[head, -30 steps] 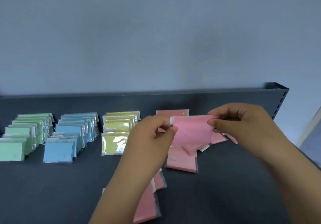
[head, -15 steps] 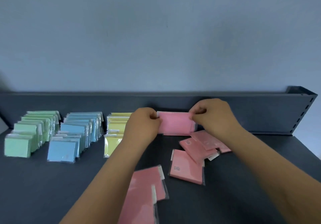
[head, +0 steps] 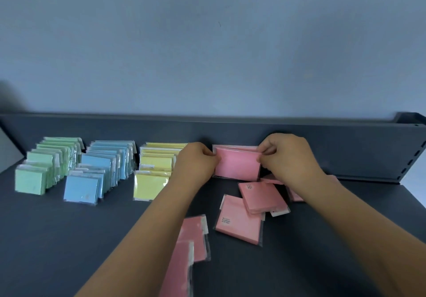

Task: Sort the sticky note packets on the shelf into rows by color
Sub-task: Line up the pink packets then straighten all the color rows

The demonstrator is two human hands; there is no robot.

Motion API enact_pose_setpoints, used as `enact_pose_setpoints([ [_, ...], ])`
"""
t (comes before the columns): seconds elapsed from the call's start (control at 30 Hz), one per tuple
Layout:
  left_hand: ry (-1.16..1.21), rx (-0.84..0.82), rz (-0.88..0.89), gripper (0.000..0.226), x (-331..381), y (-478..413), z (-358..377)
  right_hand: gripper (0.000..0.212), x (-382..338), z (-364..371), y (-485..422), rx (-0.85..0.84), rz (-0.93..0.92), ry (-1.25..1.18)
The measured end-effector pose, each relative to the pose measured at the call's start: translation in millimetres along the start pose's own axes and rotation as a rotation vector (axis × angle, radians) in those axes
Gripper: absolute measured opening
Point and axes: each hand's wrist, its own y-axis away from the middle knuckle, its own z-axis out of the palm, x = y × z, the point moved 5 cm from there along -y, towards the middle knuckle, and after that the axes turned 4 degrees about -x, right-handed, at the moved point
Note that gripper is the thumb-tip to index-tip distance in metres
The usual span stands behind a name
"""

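Green packets (head: pixel 48 163), blue packets (head: pixel 101 167) and yellow packets (head: pixel 156 165) stand in three leaning rows at centre left on the shelf (head: pixel 69 239). An upright pink packet (head: pixel 237 165) stands at centre; loose pink packets (head: pixel 239 220) lie flat, overlapping, below it.

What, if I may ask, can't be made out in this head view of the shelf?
- Head view: right side of the yellow row, hidden by the left hand.
- Label print on the flat pink packet: too small to read.
- Lowest pink packets: cut off by the bottom edge and left forearm.
- Packets behind the upright pink packet: hidden by it.
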Motion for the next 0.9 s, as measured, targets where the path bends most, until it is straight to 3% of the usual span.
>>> enact_pose_setpoints([
  [0.27, -0.180, 0.041, 0.011, 0.022, 12.7, 9.1, -5.2, 0.014, 10.3, 5.8, 0.8, 0.067, 0.046, 0.007],
  [0.43, -0.362, 0.093, 0.147, 0.022, 31.8, 26.9, -13.0, 0.031, -3.3, -17.9, 11.6, 0.032, 0.058, 0.118],
  [0.73, -0.846, 0.034, 0.421, 0.071, 59.8, 78.5, -15.0, 0.063, -17.9, -55.6, 57.7, -0.212, -0.013, 0.518],
  [0.9, -0.916, -0.019, 0.428, 0.079, 64.8, 104.8, -1.9, 0.063, -11.0, -78.4, 81.0, -0.264, -0.123, 0.471],
])
